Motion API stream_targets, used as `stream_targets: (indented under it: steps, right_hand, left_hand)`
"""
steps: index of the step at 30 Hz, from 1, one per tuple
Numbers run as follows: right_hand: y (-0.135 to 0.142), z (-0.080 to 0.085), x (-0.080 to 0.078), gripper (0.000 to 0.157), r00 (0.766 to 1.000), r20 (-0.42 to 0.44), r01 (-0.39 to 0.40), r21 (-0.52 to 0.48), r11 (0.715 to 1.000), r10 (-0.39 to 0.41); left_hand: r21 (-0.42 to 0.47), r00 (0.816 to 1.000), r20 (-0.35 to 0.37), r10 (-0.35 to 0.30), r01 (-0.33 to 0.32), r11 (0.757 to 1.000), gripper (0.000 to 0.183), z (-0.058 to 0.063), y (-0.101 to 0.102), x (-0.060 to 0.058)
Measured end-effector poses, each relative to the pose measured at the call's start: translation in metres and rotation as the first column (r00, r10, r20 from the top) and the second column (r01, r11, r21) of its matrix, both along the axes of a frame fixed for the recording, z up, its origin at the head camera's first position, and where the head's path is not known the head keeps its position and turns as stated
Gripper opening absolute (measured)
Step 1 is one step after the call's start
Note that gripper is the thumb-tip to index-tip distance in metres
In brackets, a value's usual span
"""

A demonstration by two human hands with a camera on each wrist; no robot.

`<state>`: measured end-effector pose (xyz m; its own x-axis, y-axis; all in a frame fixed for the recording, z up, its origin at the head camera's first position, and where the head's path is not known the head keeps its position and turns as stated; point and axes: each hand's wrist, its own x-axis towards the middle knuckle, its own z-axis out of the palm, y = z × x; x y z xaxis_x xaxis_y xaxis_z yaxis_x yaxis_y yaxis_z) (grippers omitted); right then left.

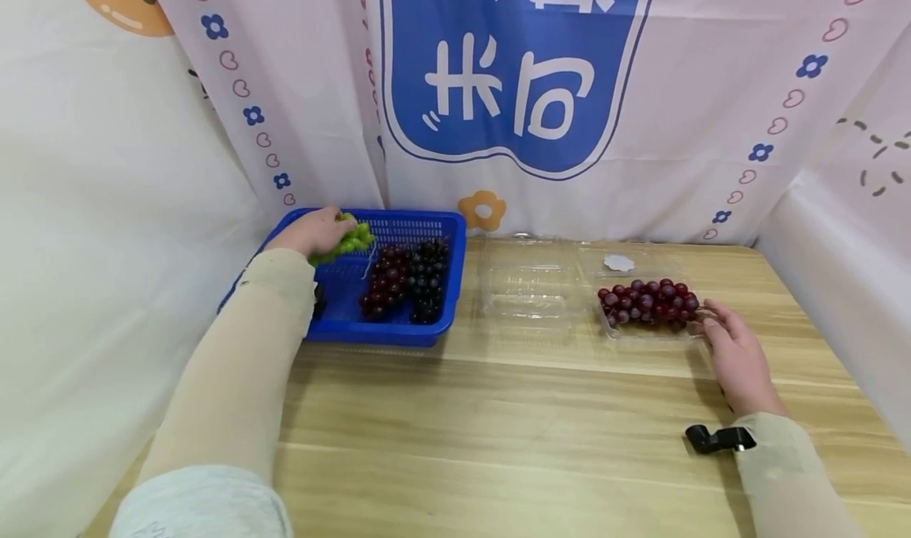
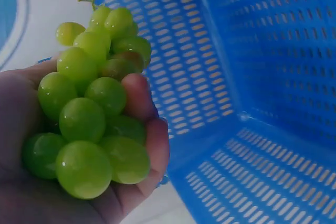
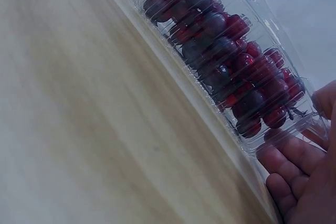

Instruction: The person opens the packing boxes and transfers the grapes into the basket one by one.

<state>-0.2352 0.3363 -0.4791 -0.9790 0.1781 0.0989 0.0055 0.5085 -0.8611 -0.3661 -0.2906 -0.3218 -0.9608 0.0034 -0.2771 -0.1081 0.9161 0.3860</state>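
Observation:
My left hand (image 1: 317, 233) holds a bunch of green grapes (image 2: 84, 124) over the left part of a blue basket (image 1: 455, 285). In the left wrist view the fingers curl round the bunch and its stem points away from the palm. At the right, my right hand (image 1: 736, 360) grips the near end of a clear plastic box (image 3: 252, 142), thumb on one side and fingers on the other. Inside that box lies a bunch of red grapes (image 1: 651, 302), its stem toward the hand. The box's lid (image 1: 591, 259) stands folded back behind it, bearing a white label (image 1: 619, 263).
Inside the basket lie a red bunch (image 1: 386, 285) and a black bunch (image 1: 429, 281), with more dark grapes (image 1: 318, 301) partly hidden by the left wrist. Another clear box (image 1: 527, 301) stands open between basket and filled box. A printed curtain (image 1: 342, 126) hangs behind the wooden table (image 1: 498, 435).

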Motion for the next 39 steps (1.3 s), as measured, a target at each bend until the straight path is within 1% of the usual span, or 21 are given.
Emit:
stream_targets:
  steps: [4,6,11,14,17,20,22,26,27,29,30,33,35,39]
  right_hand:
    - [0.0,-0.002,0.001,0.058,1.0,-0.004,-0.004,0.002,1.0,0.004]
    - [-0.001,-0.003,0.001,0.058,1.0,-0.01,-0.002,0.011,1.0,0.002]
    - [-0.001,-0.005,-0.001,0.059,1.0,-0.008,0.013,0.019,1.0,-0.013]
    - [-0.001,-0.005,-0.002,0.058,1.0,-0.012,0.01,0.014,1.0,-0.009]
    - [-0.001,-0.006,-0.003,0.058,1.0,-0.018,0.001,0.012,1.0,0.0]
    - [0.001,-0.006,-0.004,0.058,1.0,-0.013,0.001,0.006,1.0,-0.001]
    - [0.002,-0.006,-0.004,0.058,1.0,-0.009,0.006,0.005,1.0,-0.006]
    - [0.003,-0.006,-0.005,0.058,1.0,-0.001,0.019,0.006,1.0,-0.019]
    - [0.003,-0.006,-0.005,0.058,1.0,0.0,0.02,0.005,1.0,-0.02]
    - [0.004,-0.005,-0.005,0.058,1.0,0.006,0.025,0.005,1.0,-0.025]
    - [0.004,-0.005,-0.005,0.059,1.0,0.009,0.026,0.006,1.0,-0.026]
    - [0.004,-0.005,-0.005,0.059,1.0,0.007,0.02,0.004,1.0,-0.02]
    - [0.003,-0.005,-0.005,0.059,1.0,0.004,0.014,0.003,1.0,-0.014]
    - [0.003,-0.004,-0.005,0.058,1.0,-0.004,0.008,0.003,1.0,-0.008]
  left_hand:
    - [-0.03,0.999,0.023,0.03,-0.03,0.999,0.063,-0.014,-0.002,-0.008]
    - [-0.041,0.999,0.032,0.023,-0.022,0.999,0.066,-0.02,-0.003,-0.011]
    - [-0.026,0.995,0.094,-0.012,0.015,1.0,0.069,-0.035,-0.004,-0.015]
    - [-0.01,0.992,0.127,-0.004,0.005,1.0,0.068,-0.042,-0.004,-0.016]
    - [-0.027,0.991,0.134,-0.009,0.012,1.0,0.066,-0.047,-0.002,-0.017]
    - [-0.028,0.989,0.143,-0.03,0.034,0.999,0.064,-0.05,-0.001,-0.018]
    - [-0.037,0.985,0.156,-0.069,0.076,0.996,0.066,-0.051,0.0,-0.02]
    - [-0.042,0.968,0.211,-0.133,0.145,0.989,0.068,-0.052,0.004,-0.021]
    - [-0.059,0.964,0.217,-0.152,0.168,0.984,0.068,-0.051,0.004,-0.021]
    - [-0.084,0.958,0.233,-0.168,0.191,0.978,0.068,-0.052,0.005,-0.021]
    - [-0.093,0.957,0.235,-0.172,0.198,0.976,0.068,-0.052,0.005,-0.021]
    - [-0.11,0.957,0.243,-0.159,0.19,0.976,0.071,-0.052,0.006,-0.02]
    - [-0.107,0.958,0.247,-0.147,0.178,0.978,0.073,-0.052,0.005,-0.02]
    - [-0.103,0.958,0.247,-0.144,0.174,0.979,0.075,-0.051,0.004,-0.018]
